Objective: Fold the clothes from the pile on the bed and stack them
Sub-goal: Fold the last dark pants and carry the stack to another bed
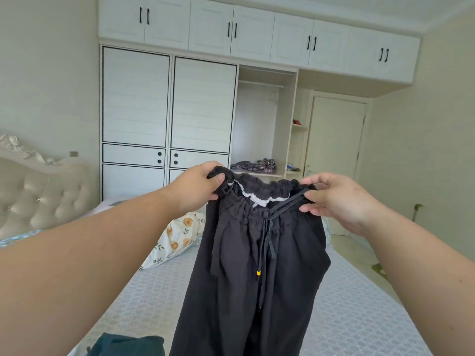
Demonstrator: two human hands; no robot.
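Dark teal cloth [128, 346], ribbed and rumpled, lies nearest me at about seven o'clock on the bed [347, 317], whose pale blue-grey cover is quilted in a small lattice pattern. Above it, at the centre of my view, hang the black trousers [257, 278], a soft, matte, crinkled weave that falls in two loose legs towards six o'clock. Their elastic waistband [267, 187] is gathered into tight ruffles with a white inner trim, and a thin dark drawstring [267, 242] dangles from the front, ending in a small yellow bead. My left hand [198, 188], at ten o'clock from the trousers' middle, grips one end of the waistband, thumb pressed over the bunched edge and fingers curled behind it. My right hand [336, 199], at two o'clock, pinches the other end between thumb and fingertips, the cord looping under them. Beyond, at nine o'clock, sits a cream pillow [174, 240] printed with orange flowers, then a tufted, glossy headboard [38, 196]. Farthest off, at twelve o'clock, stands a white panelled wardrobe [169, 104] with black handles.
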